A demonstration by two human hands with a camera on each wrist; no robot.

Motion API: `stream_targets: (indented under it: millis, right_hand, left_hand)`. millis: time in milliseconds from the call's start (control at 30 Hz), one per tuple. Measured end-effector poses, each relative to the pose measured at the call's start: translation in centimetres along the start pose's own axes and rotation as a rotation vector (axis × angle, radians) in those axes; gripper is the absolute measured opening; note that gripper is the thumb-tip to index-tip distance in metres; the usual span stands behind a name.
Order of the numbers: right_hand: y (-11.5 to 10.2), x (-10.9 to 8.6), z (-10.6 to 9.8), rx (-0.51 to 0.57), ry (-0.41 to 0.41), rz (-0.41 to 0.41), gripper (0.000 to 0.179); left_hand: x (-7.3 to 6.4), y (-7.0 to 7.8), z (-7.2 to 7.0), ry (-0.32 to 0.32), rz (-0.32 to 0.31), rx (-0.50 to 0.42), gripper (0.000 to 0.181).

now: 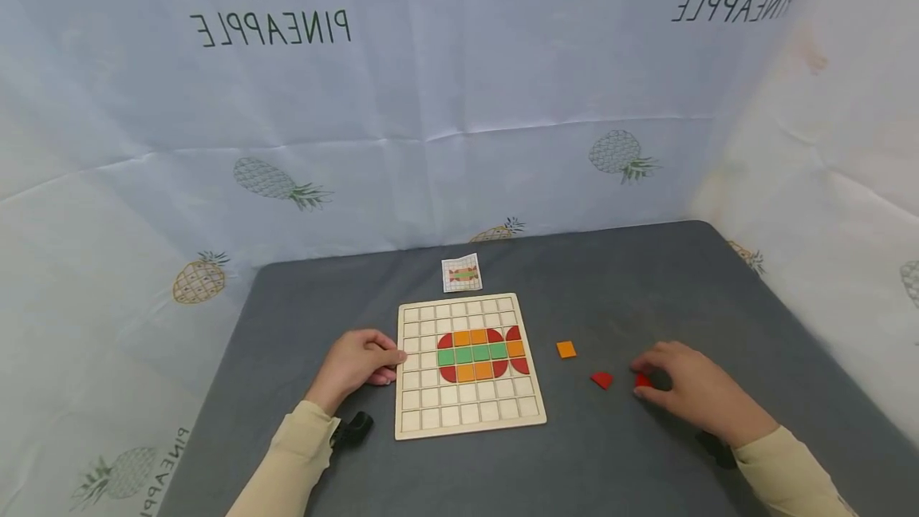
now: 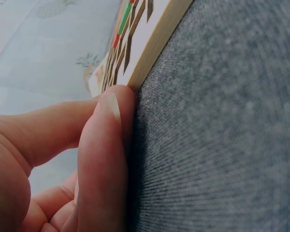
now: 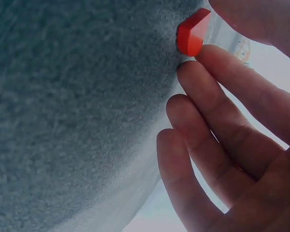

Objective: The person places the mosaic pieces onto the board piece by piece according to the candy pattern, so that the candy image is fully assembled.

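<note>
A square wooden grid board (image 1: 424,413) lies on the dark table, with red, orange and green tiles forming a candy-like shape on it. My left hand (image 1: 362,361) is at the board's left edge, thumb and index fingertip close together there. In the left wrist view, the fingertips (image 2: 122,96) meet the pale board edge (image 2: 157,46). At the right, my right hand (image 1: 682,385) reaches around a red rounded tile (image 3: 193,34), its thumb and index finger spread to either side. The index fingertip is right at the tile, and the thumb stands apart.
Another red tile (image 1: 602,380) and an orange square tile (image 1: 566,349) lie between the board and my right hand. Behind the board is a small pattern card (image 1: 462,273). A pineapple-print cloth (image 1: 431,182) hangs beyond the table (image 1: 574,270).
</note>
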State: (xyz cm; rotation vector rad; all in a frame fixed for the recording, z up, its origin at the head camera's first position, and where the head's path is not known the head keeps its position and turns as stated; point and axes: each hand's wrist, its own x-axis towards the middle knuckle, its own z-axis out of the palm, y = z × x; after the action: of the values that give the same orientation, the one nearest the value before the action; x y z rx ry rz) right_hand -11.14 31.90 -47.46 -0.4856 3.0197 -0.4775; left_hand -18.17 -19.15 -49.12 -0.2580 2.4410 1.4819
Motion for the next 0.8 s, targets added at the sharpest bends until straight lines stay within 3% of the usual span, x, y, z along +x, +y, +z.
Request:
stream_targets:
  millis: [467,633,800]
  right_hand:
    - [-0.4,0.8,0.3,-0.007,0.026,0.023,0.021]
    - [-2.3,3.3,0.2,0.028,0.035,-0.012,0.018]
    - [-5.9,7.1,0.2,0.042,0.057,-0.057,0.015]
  left_hand:
    - [0.0,-0.3,-0.1,-0.007,0.016,-0.013,0.026]
    - [-0.2,-0.3,-0.1,-0.005,0.014,-0.012,0.024]
    - [-0.2,-0.3,-0.1,-0.003,0.019,-0.016,0.024]
